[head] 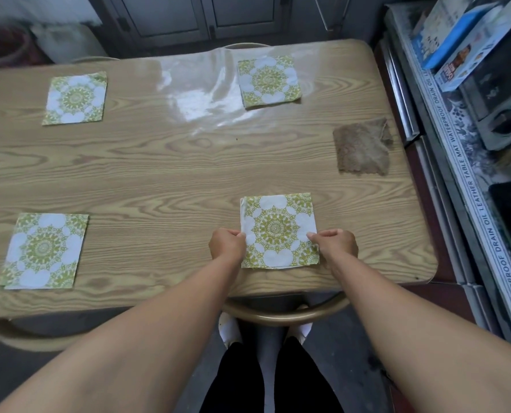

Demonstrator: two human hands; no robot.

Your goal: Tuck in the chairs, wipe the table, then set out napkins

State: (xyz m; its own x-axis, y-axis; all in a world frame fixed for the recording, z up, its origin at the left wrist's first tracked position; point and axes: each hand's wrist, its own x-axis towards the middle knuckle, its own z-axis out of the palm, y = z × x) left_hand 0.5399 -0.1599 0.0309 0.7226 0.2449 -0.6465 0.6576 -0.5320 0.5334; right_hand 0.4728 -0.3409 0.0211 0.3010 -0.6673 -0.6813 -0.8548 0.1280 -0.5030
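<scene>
A green-and-white patterned napkin [278, 228] lies flat near the front edge of the wooden table [164, 174]. My left hand [226, 244] pinches its left edge and my right hand [336, 242] pinches its right edge. Three more napkins of the same pattern lie on the table: one at the front left [44, 250], one at the back left [75, 98], one at the back right [268, 80]. A brown cloth [363, 147] lies flat near the table's right edge. A chair back [284, 312] curves under the front edge between my arms.
Another chair back [24, 335] shows under the front left edge, and two more peek over the far edge. A counter [468, 144] with a printed mat, boxes [468, 43] and an appliance runs along the right. Cabinet doors stand behind the table.
</scene>
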